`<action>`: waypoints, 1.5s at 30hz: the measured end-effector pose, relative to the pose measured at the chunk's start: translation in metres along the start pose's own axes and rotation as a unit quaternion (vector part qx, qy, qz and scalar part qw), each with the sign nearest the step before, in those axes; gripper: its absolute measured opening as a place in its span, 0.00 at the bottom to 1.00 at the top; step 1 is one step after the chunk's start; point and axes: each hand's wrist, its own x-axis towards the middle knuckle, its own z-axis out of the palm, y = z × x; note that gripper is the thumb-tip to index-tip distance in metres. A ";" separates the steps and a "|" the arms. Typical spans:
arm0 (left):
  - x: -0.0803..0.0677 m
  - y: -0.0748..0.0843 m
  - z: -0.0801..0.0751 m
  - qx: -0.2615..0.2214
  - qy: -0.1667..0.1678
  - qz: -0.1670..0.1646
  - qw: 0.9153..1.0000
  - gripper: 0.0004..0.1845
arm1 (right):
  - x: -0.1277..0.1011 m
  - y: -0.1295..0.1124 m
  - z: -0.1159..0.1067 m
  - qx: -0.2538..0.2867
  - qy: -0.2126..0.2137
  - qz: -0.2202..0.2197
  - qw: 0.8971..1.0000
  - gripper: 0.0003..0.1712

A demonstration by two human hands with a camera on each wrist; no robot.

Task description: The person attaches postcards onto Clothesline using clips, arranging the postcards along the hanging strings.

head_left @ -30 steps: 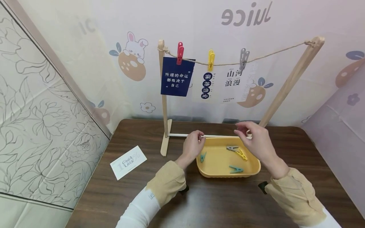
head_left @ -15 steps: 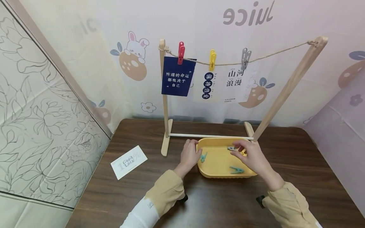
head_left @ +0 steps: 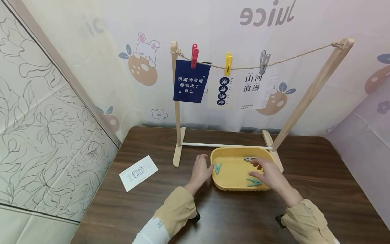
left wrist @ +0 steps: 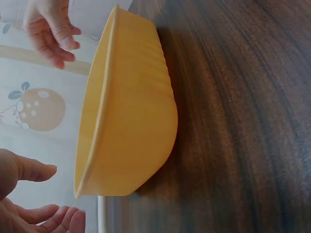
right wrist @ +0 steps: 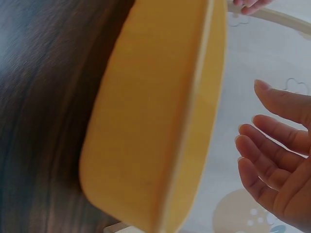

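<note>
My left hand (head_left: 199, 172) is just left of the yellow plastic basket (head_left: 214, 179), its fingers relaxed and holding nothing. In the left wrist view its thumb and fingers stand apart near the basket's rim. Over the right part of the basket hovers my right hand (head_left: 272, 174), with fingers loosely bent and nothing between them in the right wrist view. Inside the basket lie a green clothespin (head_left: 217, 167) at the left, a grey clothespin (head_left: 249, 158) at the back and another green clothespin (head_left: 254, 182) at the front. A yellow clothespin (head_left: 262, 170) is mostly hidden by my right hand.
Behind the basket stands a wooden frame (head_left: 310, 95) with a twine line (head_left: 301, 54). A red (head_left: 194, 57), a yellow (head_left: 228, 64) and a grey clothespin (head_left: 264, 62) hold cards on it. A white "Good Luck" card (head_left: 138, 173) lies on the table at left.
My right hand has come down from near the frame's bar to over the basket. The left hand has moved back toward me, along the basket's left side. The clothespins look unmoved.
</note>
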 end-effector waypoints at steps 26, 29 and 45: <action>-0.006 -0.017 0.014 -0.161 -0.063 -0.060 0.983 0.09 | 0.009 0.035 0.024 -0.034 -0.156 -0.006 0.987 0.26; -0.006 -0.018 0.016 -0.184 -0.059 -0.071 0.979 0.08 | 0.010 0.035 0.027 -0.055 -0.178 -0.013 0.982 0.26; -0.007 -0.015 0.017 -0.211 -0.050 -0.092 0.972 0.08 | 0.013 0.043 0.038 -0.119 -0.194 -0.053 0.972 0.25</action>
